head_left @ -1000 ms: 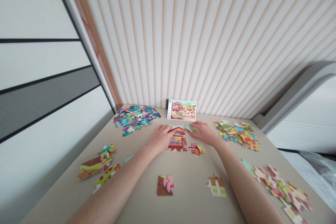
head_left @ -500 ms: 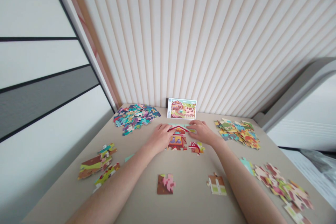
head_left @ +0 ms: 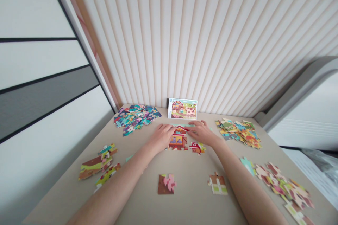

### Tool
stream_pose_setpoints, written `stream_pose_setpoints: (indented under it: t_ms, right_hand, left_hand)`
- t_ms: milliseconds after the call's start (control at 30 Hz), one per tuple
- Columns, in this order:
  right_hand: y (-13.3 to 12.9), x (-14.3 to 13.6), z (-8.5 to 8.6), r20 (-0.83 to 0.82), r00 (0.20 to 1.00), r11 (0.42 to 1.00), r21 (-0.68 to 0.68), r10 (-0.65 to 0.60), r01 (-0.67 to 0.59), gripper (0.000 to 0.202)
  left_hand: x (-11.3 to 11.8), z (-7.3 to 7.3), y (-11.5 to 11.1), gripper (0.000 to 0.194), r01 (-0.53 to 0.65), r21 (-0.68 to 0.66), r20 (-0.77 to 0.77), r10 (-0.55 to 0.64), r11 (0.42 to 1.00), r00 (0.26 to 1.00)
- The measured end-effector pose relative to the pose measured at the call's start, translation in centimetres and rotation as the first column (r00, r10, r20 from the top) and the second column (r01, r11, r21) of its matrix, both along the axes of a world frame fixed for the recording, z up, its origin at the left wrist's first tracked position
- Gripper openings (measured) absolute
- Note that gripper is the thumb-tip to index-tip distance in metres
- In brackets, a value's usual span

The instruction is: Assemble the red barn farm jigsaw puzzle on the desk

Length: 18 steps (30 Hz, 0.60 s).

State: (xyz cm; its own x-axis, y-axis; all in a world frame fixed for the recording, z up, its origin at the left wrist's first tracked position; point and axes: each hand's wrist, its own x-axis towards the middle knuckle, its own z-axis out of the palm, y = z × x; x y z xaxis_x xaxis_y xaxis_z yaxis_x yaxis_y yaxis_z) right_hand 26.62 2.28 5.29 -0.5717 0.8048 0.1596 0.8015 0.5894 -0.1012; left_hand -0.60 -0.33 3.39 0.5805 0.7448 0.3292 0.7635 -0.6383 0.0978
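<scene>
A partly joined jigsaw puzzle of a red barn [head_left: 179, 142] lies flat between my hands. My left hand [head_left: 163, 136] curls its fingers against the barn's left side, steadying the joined pieces. From the right, my right hand [head_left: 202, 133] bends over the roof's right edge, with its fingers closed on a puzzle piece that they mostly cover. Just below that hand, a red-and-white barn-door puzzle piece [head_left: 195, 147] sits apart from the barn's right side. Behind the puzzle, a farm picture card [head_left: 182, 108] stands upright against the ribbed panel.
A pig puzzle piece [head_left: 166, 184] and a fence puzzle piece [head_left: 218, 184] lie near the front. Loose farm pieces sit at left [head_left: 98, 166] and right [head_left: 285, 185]. Heaps of purple-teal pieces [head_left: 137, 116] and orange-green pieces [head_left: 240, 132] occupy the back corners of the table [head_left: 192, 207].
My right fingers have shifted slightly left over the roof's right edge, covering the green piece that showed there before. My left hand stays almost where it was.
</scene>
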Motion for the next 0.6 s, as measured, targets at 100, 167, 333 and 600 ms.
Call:
stream_pose_setpoints:
  t_ms: [100,167,333,600]
  right_hand:
    - [0.1,-0.1,-0.3,0.012,1.000,1.000,0.009,0.000,0.000,0.034]
    - [0.1,-0.2,-0.5,0.018,1.000,1.000,0.017,0.003,-0.004,0.034]
    - [-0.2,-0.5,-1.1,-0.020,1.000,0.999,0.046,-0.024,0.025,0.033]
    - [0.2,-1.2,-1.8,-0.164,0.968,0.981,-0.084,-0.187,0.176,0.028]
  left_hand:
    - [0.0,-0.5,0.4,0.044,-0.006,0.000,0.000,0.006,1.000,1.000]
    - [0.0,-0.8,0.6,0.044,-0.006,-0.002,-0.003,0.006,1.000,1.000]
    - [-0.2,-1.1,0.7,0.044,-0.003,-0.006,-0.014,0.003,1.000,1.000]
    - [-0.3,-1.0,0.6,0.042,-0.064,0.008,-0.019,0.065,0.998,0.998]
